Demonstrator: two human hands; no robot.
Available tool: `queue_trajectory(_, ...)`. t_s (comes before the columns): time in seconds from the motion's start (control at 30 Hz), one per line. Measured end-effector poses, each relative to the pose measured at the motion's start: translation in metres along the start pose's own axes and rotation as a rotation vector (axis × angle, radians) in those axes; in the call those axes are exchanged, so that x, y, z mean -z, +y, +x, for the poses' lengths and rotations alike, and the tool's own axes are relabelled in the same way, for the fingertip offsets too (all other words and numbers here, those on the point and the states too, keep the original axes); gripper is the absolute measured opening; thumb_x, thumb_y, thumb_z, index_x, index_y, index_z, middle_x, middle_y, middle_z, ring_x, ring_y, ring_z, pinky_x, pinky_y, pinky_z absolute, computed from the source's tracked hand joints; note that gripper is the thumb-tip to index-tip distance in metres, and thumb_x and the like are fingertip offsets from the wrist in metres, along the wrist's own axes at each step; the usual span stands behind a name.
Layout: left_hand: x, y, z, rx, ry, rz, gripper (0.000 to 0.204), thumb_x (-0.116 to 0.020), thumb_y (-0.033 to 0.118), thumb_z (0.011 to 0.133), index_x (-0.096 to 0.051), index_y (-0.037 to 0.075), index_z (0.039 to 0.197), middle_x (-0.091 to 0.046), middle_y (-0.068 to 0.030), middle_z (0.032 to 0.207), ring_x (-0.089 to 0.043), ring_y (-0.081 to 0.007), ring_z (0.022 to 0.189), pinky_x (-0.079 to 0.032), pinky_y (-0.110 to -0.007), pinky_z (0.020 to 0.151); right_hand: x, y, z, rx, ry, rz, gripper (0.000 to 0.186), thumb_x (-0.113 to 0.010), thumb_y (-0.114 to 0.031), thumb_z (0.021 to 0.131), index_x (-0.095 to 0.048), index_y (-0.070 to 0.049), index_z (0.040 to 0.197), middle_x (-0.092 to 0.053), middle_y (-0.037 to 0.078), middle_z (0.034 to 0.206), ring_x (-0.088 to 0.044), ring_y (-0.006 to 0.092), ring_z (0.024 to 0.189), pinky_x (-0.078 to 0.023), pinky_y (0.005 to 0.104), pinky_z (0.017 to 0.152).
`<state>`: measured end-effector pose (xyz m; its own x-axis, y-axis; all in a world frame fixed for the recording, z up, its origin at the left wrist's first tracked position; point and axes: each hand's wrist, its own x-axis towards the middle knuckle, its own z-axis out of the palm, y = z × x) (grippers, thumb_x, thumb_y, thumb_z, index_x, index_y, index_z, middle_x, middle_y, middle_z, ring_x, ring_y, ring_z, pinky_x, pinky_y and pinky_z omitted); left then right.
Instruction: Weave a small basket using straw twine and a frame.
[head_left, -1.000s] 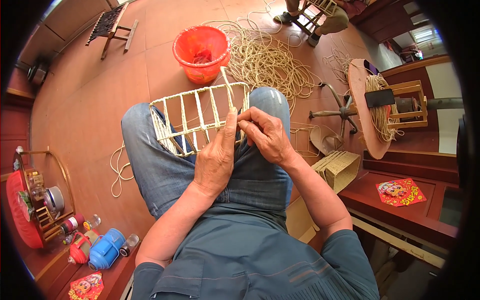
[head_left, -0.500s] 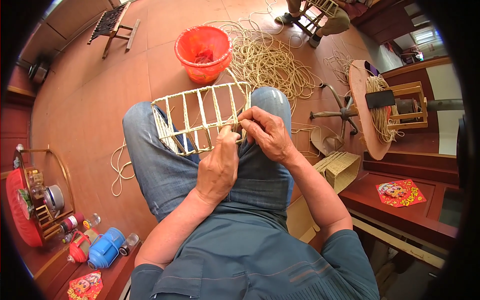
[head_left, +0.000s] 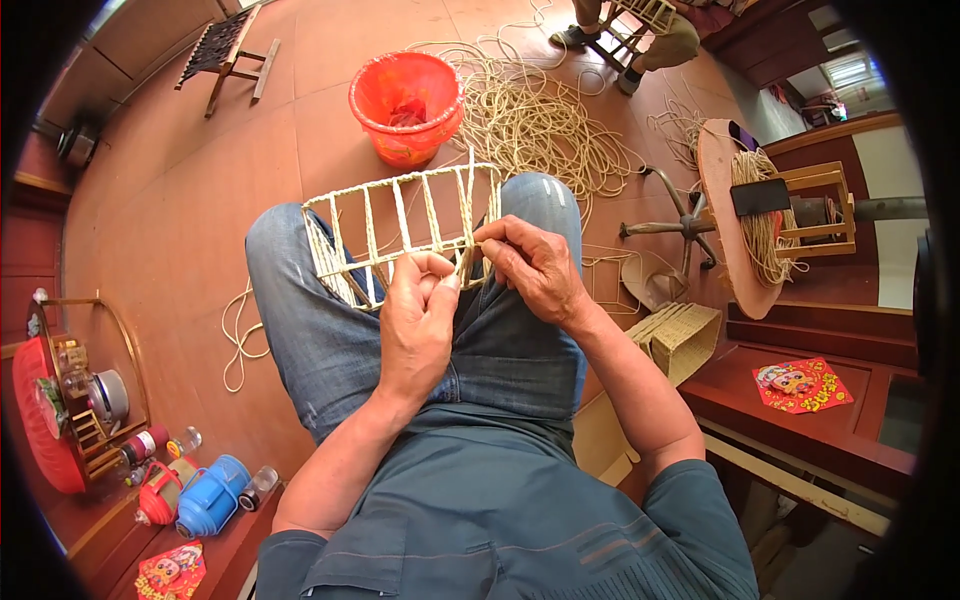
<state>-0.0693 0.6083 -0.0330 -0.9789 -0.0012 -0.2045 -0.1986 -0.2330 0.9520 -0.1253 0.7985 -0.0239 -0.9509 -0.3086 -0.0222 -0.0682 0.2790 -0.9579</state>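
Strand (head_left: 463,264) fastening seems under way mid-frame, left hand (head_left: 418,318) pinching it, right hand (head_left: 538,272) narrowly gripping the cord lattice (head_left: 404,222); next calls for steady tension.

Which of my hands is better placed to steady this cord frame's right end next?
Probably your right hand: its fingers are at the cord frame, close to that end. Your left hand is lower and farther left, by the frame's near edge.
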Motion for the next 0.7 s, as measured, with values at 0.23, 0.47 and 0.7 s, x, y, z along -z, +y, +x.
queue_trajectory(0.23,-0.026,0.02,-0.022,-0.312,-0.031,0.533,0.01,-0.057,0.006,0.107,-0.065,0.006,0.114,-0.054,-0.0008,0.071,-0.051,-0.0072,0.062,-0.042,-0.03,0.058,0.0,0.003,-0.002,0.167,0.044,-0.189,0.014,-0.065,-0.01,0.108,-0.071,0.001,0.115,-0.073,0.003,0.09,-0.067,0.0116,0.078,-0.056,0.0295,0.071)
queue_trajectory(0.47,-0.004,0.041,-0.008,0.062,-0.142,-0.049,0.01,-0.055,0.006,0.109,-0.062,0.007,0.116,-0.046,0.0126,0.076,-0.037,0.0009,0.065,-0.032,-0.02,0.058,-0.008,0.007,-0.003,0.053,0.119,0.034,0.008,-0.07,-0.01,0.107,-0.067,-0.002,0.108,-0.07,0.001,0.086,-0.06,0.0049,0.069,-0.05,0.0231,0.062)
queue_trajectory(0.7,-0.009,0.057,0.009,0.174,-0.167,-0.292,0.006,-0.057,0.011,0.111,-0.06,0.011,0.116,-0.048,0.0091,0.076,-0.035,0.0013,0.059,-0.026,-0.018,0.048,-0.005,0.011,-0.003,0.109,0.163,-0.057,0.012,-0.079,-0.007,0.098,-0.073,-0.004,0.108,-0.068,0.005,0.091,-0.063,0.0108,0.071,-0.053,0.0276,0.065)
